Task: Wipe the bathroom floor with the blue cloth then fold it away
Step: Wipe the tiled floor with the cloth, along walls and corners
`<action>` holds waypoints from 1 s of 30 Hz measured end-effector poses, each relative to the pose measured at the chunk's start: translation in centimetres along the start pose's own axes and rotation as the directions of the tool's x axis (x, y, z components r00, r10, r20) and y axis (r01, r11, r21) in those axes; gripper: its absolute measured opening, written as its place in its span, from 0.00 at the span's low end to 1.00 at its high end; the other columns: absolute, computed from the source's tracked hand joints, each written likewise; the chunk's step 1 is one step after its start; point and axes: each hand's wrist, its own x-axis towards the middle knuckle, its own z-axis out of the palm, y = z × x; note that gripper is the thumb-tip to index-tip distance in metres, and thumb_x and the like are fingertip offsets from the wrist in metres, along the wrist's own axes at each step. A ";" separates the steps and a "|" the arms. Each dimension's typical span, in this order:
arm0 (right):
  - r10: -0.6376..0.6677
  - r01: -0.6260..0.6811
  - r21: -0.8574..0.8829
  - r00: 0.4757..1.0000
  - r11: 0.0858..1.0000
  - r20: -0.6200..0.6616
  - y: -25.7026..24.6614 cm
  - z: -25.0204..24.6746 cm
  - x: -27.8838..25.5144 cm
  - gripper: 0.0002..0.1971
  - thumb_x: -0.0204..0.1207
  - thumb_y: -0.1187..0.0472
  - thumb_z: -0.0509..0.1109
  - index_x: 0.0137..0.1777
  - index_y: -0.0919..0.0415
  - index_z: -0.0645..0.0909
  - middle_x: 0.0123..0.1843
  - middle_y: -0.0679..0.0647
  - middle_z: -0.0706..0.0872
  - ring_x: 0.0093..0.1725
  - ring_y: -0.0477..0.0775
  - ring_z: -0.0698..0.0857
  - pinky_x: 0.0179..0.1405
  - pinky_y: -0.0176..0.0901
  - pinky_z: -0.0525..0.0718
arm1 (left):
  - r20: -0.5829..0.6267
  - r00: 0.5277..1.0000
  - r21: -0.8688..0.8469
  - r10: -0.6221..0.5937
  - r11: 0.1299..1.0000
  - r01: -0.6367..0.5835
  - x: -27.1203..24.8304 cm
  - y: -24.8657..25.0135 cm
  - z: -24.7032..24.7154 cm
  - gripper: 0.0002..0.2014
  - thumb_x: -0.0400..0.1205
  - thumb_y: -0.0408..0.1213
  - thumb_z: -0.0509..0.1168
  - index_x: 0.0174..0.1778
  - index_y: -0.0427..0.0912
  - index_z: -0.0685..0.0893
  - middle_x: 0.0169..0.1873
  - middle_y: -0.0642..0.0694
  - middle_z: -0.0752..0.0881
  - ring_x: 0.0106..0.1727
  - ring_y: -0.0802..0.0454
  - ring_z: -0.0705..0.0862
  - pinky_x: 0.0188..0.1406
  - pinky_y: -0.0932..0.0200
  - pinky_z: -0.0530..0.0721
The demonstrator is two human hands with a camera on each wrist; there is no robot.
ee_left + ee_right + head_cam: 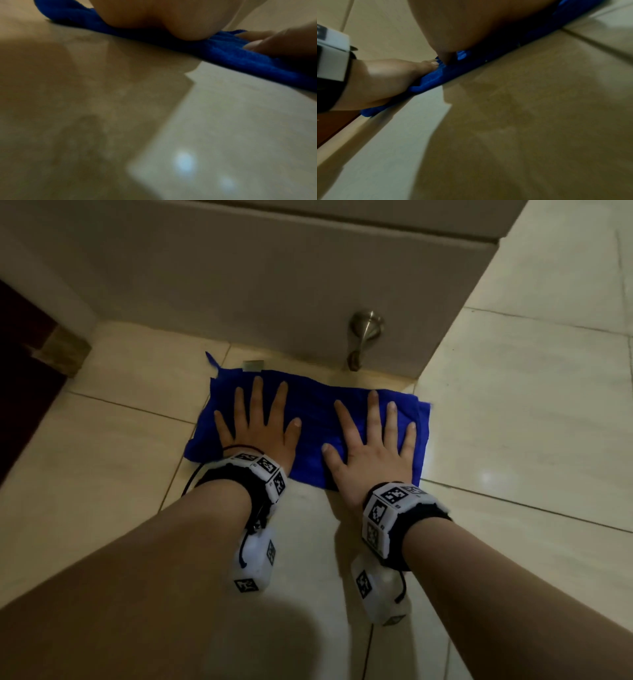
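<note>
The blue cloth (pixel 311 422) lies spread flat on the cream tiled floor (pixel 102 467), close to the base of a wall. My left hand (pixel 258 422) presses flat on its left half with the fingers straight and spread. My right hand (pixel 371 446) presses flat on its right half the same way. In the left wrist view the heel of my left hand (pixel 154 17) sits on the blue cloth (pixel 240 58), and the right hand's fingers (pixel 267 44) show beside it. In the right wrist view my left hand (pixel 388 79) rests on the blue cloth (pixel 440 77).
A brushed-metal door stop (pixel 365 337) stands at the wall's foot just beyond the cloth. A small label (pixel 252 365) sticks out at the cloth's far edge. A dark door or frame (pixel 24 378) is at the left. Open tiles stretch to the right and toward me.
</note>
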 end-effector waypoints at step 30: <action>0.410 -0.411 -0.011 0.909 0.912 0.079 13.1 -3.1 -5.2 0.32 0.86 0.40 0.42 0.85 0.40 0.31 0.84 0.45 0.24 0.85 0.53 0.30 0.84 0.58 0.35 | 0.180 0.911 -0.016 0.372 0.927 -0.375 -4.9 18.0 1.9 0.31 0.88 0.57 0.41 0.83 0.60 0.32 0.81 0.49 0.24 0.80 0.40 0.23 0.72 0.29 0.21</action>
